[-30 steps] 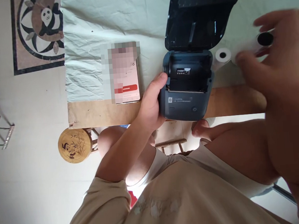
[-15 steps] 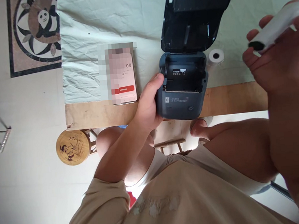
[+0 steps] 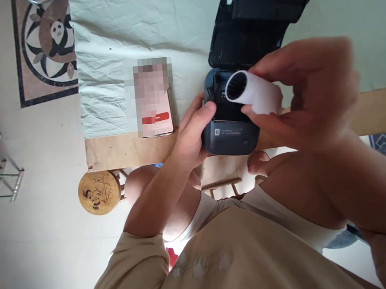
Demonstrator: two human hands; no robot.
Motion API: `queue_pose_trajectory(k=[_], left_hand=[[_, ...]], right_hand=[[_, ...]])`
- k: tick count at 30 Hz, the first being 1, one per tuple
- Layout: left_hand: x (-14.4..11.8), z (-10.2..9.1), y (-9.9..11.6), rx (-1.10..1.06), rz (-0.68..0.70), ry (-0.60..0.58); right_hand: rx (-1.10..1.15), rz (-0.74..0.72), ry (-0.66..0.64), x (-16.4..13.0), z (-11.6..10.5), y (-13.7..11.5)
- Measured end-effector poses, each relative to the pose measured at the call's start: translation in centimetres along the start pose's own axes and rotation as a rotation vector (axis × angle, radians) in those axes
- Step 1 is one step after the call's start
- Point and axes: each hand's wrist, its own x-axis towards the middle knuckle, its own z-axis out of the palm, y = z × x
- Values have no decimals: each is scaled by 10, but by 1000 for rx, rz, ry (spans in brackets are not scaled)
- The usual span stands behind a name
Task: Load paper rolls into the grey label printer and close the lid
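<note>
Roll [image 3: 263, 95]: pinched by right fingers [image 3: 271, 67] over open printer [image 3: 230, 145]; left fingers [image 3: 205, 113] clasp printer. Slack pinch might drop roll.

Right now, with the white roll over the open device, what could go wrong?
The right hand holds the white roll in a pinch, so it might slip. The left hand rests its thumb on the open device, where it could get in the roll's way. The right hand also appears near the raised lid and might bump it.
</note>
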Motion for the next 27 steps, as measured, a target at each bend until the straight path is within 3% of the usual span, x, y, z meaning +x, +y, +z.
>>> queue_pose_trajectory(k=[4, 8, 14, 20, 23, 27], left_hand=[[-3, 4, 5, 63, -1, 1], [-2, 0, 4, 70, 4, -18], [2, -7, -2, 43, 20, -62], [-2, -6, 2, 13, 107, -112], [-3, -5, 4, 74, 101, -105], [-1, -5, 2, 128, 112, -84]], right_hand=[[-233, -236, 76, 6, 8, 1], [-208, -251, 31, 7, 7, 2], [-162, -320, 185, 6, 8, -3], [-83, -475, 45, -2, 13, -15], [-18, -464, 28, -3, 11, -14], [145, -211, 199, 3, 0, 0]])
